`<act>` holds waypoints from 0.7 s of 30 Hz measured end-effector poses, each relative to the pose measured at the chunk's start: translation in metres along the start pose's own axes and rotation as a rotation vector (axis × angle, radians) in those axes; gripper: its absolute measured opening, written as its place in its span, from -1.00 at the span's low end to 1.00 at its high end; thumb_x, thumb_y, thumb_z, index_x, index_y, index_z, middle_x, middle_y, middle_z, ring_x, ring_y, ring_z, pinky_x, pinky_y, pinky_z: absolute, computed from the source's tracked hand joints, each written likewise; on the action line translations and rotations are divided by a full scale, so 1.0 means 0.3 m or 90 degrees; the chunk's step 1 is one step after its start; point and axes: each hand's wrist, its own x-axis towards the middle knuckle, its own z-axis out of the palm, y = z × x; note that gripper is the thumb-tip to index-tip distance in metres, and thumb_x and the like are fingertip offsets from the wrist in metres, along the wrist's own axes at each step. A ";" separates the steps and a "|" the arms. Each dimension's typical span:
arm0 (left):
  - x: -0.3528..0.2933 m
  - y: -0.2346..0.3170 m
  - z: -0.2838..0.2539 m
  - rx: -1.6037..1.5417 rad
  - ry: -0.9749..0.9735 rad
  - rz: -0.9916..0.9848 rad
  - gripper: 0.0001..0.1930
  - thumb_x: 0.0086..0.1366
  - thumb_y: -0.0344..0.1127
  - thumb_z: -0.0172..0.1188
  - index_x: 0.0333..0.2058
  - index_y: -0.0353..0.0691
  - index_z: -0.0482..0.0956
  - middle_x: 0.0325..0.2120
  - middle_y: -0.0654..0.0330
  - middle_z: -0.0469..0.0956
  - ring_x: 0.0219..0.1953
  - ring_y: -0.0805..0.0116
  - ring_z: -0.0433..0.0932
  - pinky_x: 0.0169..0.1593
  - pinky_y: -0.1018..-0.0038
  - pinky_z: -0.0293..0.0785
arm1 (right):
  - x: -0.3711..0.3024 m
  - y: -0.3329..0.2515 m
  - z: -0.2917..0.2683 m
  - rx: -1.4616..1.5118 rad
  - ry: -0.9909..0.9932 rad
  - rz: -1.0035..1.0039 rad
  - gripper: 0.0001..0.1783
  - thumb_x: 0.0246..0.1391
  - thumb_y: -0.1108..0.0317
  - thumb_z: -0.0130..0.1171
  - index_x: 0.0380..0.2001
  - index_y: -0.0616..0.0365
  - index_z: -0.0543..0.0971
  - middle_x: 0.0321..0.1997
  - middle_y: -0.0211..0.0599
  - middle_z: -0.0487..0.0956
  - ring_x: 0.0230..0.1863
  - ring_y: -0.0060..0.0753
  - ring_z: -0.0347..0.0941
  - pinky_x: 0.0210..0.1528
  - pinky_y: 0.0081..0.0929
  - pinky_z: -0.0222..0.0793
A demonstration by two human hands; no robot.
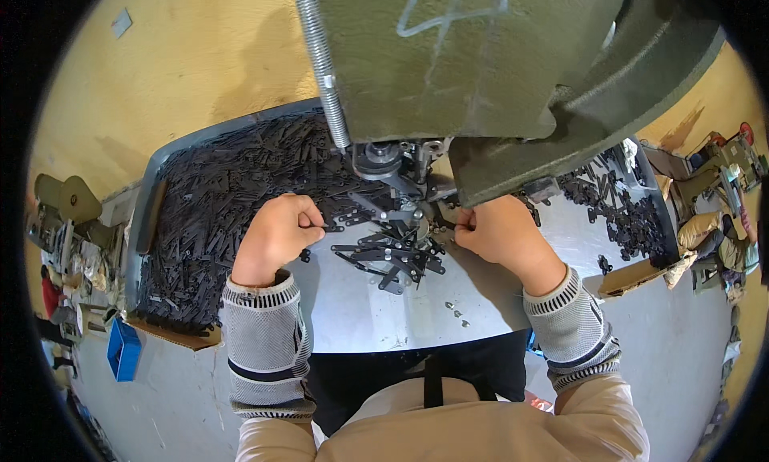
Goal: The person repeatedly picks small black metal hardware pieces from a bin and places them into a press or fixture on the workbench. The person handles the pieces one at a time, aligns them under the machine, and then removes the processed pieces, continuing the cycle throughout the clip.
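Note:
My left hand [276, 234] is closed in a pinch on one end of a flat black metal strip [333, 229] with holes in it. My right hand [506, 231] is also pinched, at the right side of the machine's tool, on a dark metal piece [442, 219] whose shape is partly hidden. Between both hands lies a loose heap of joined black metal linkages [392, 254], just under and in front of the machine's head [378, 161]. Several strips there cross over each other.
A big green machine body [456, 69] with a coil spring [320, 61] stands over the metal worktable [352, 318]. Black strips [216, 213] are piled deep on the left; smaller black parts [637, 229] lie on the right. A blue bin [123, 350] stands on the floor.

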 end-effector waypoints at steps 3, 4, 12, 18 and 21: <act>0.002 0.007 0.004 0.003 -0.010 -0.026 -0.84 -0.12 -0.48 0.33 -0.48 -0.34 0.59 -0.54 0.10 0.49 -0.45 0.28 0.50 -0.37 0.44 0.43 | -0.006 0.005 0.005 -0.010 0.036 -0.027 -0.87 -0.18 0.30 0.17 -0.52 0.11 0.57 -0.59 -0.18 0.57 -0.46 -0.08 0.55 -0.35 -0.26 0.46; 0.002 0.007 0.004 -0.006 -0.020 -0.026 -0.84 -0.12 -0.48 0.33 -0.48 -0.34 0.59 -0.53 0.11 0.49 -0.46 0.30 0.50 -0.38 0.45 0.42 | -0.004 0.006 0.006 -0.015 0.025 -0.029 -0.86 -0.18 0.30 0.18 -0.52 0.12 0.56 -0.59 -0.17 0.57 -0.46 -0.08 0.55 -0.35 -0.26 0.46; 0.008 0.047 0.020 -0.037 0.049 -0.029 -0.88 -0.02 -0.52 0.30 -0.46 -0.36 0.54 -0.56 0.20 0.48 -0.54 0.47 0.44 -0.46 0.55 0.37 | -0.005 -0.012 0.020 -0.105 0.068 -0.036 -0.87 -0.29 0.32 0.20 -0.66 0.14 0.58 -0.65 -0.19 0.53 -0.53 -0.10 0.50 -0.44 -0.28 0.40; -0.019 0.125 0.050 -0.290 0.105 0.133 -0.91 0.11 -0.53 0.27 -0.41 -0.32 0.52 -0.54 0.30 0.44 -0.56 0.66 0.36 -0.49 0.71 0.29 | -0.036 0.004 -0.064 0.132 0.153 -0.048 -0.83 -0.24 0.41 0.18 -0.55 0.33 0.56 -0.63 -0.09 0.54 -0.53 -0.15 0.54 -0.42 -0.35 0.44; -0.030 0.170 0.084 -0.299 0.055 0.308 -0.84 0.11 -0.48 0.31 -0.31 -0.25 0.57 -0.48 0.31 0.48 -0.55 0.64 0.39 -0.50 0.69 0.31 | -0.080 -0.029 -0.088 0.367 0.107 0.015 -0.89 -0.17 0.51 0.21 -0.49 0.32 0.57 -0.62 -0.17 0.55 -0.53 -0.42 0.54 -0.43 -0.51 0.43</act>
